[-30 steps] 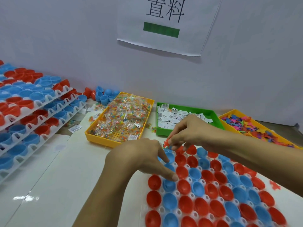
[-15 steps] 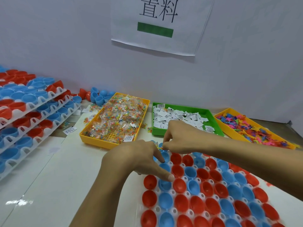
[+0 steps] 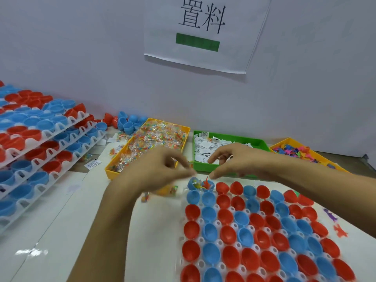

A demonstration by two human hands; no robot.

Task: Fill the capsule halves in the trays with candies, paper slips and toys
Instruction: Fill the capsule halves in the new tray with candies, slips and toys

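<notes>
A white tray (image 3: 200, 240) of red and blue capsule halves fills the lower right. In its far-left corner a blue half (image 3: 210, 185) holds a red toy (image 3: 206, 182), and the blue half (image 3: 192, 183) beside it holds a bit of candy. My right hand (image 3: 234, 159) hovers just above them, fingers relaxed and spread, holding nothing. My left hand (image 3: 162, 169) is blurred, left of that corner, its fingers curled; candy packets (image 3: 166, 190) show under its palm. Behind lie a yellow tray (image 3: 114, 173) of candies, a green tray (image 3: 203, 167) of paper slips and a yellow tray (image 3: 282, 142) of toys.
Stacked white racks of capsule halves (image 3: 40, 139) stand at the left. Loose capsule halves (image 3: 126, 123) lie by the wall. Two stray toys (image 3: 339, 231) lie on the white table right of the tray. A paper sign (image 3: 201, 33) hangs on the wall.
My right hand let go of the red toy, which now stands in the corner blue half. My left hand lifted its index finger off the tray and drew back to the left.
</notes>
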